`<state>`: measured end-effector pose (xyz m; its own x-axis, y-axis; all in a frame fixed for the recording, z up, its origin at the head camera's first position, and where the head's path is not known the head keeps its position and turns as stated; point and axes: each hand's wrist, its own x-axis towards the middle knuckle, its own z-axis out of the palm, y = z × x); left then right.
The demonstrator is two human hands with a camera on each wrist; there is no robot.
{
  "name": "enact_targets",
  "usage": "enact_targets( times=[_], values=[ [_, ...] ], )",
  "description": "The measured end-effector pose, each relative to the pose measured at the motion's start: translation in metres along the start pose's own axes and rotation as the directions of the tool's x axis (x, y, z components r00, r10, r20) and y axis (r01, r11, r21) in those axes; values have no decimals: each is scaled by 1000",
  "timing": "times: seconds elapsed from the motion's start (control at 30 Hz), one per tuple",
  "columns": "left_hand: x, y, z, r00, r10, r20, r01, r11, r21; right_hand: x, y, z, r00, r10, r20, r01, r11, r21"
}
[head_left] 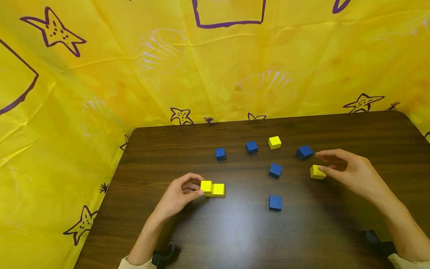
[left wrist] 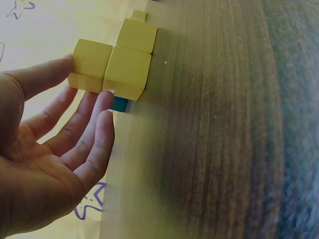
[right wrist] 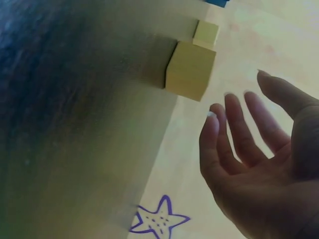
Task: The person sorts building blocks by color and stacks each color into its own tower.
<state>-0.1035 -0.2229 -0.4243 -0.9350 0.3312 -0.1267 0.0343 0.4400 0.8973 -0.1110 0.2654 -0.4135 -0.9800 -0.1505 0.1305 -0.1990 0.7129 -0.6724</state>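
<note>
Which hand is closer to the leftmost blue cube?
Left. The left hand is left of the blue cube, on its near side; the right hand is far to its right, by a yellow cube.

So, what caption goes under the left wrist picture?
Left hand holding one yellow block on a second block, beside a third block.

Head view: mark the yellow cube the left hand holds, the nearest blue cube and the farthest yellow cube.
Held yellow cube [head_left: 206,186]: head view, top face.
Nearest blue cube [head_left: 275,201]: head view, top face.
Farthest yellow cube [head_left: 274,141]: head view, top face.
</note>
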Motion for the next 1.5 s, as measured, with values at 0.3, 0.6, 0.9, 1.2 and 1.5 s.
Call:
enact_targets(
  times=[0.3,0.6,0.9,1.2,1.5],
  values=[
    [0,-1,-1,1000,-10,4,10,1000,2,1,8,2,998,38,42,-37,999,-38],
    [0,1,1,1000,-23,10,23,1000,3,3,15,7,995,44,91,-39,998,-56],
    [-1,1,0,999,-39,19,39,999,-16,4,16,9,987,79,141,-66,994,-90],
    [0,2,0,998,-47,30,47,999,-10,3,18,10,979,114,168,-100,991,-90],
    [0,2,-1,998,-64,26,65,998,-15,5,16,10,979,118,164,-102,990,-102]
  ],
)
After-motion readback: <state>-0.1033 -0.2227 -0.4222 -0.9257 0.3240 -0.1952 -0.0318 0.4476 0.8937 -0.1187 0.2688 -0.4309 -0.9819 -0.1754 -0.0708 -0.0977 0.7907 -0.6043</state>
